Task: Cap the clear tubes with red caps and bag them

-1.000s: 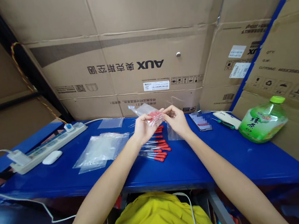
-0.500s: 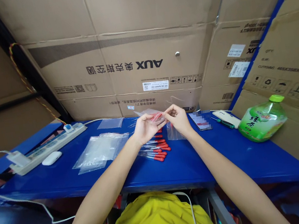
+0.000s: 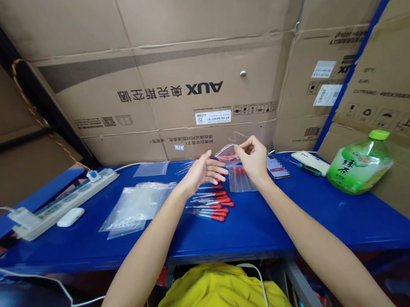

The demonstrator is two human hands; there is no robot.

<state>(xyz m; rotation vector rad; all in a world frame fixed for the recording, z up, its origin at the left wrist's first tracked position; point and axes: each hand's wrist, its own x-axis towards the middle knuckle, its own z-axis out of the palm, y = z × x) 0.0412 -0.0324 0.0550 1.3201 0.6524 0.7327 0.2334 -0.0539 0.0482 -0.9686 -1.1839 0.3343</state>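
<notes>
My right hand [image 3: 253,158] pinches a clear zip bag [image 3: 226,154] by its edge; red bulb ends show inside the plastic. Beside it, my left hand [image 3: 204,171] has its fingers stretched out and apart, holding nothing. Below the left hand lies a pile of glass droppers [image 3: 217,206] with red rubber bulbs, bulbs pointing right. Another clear bag [image 3: 241,181] with red-bulbed droppers in it lies flat under my right hand, partly covered.
A stack of clear bags [image 3: 139,206] lies left of the droppers, with a single bag [image 3: 151,169] behind. Further left are a power strip [image 3: 67,202] and a white case [image 3: 71,217]. To the right are a phone [image 3: 278,166], a green-handled tool [image 3: 309,169] and a green bottle [image 3: 360,164].
My left hand has let go of the bag and its fingers have spread. My right hand has moved slightly right, carrying the bag with it.
</notes>
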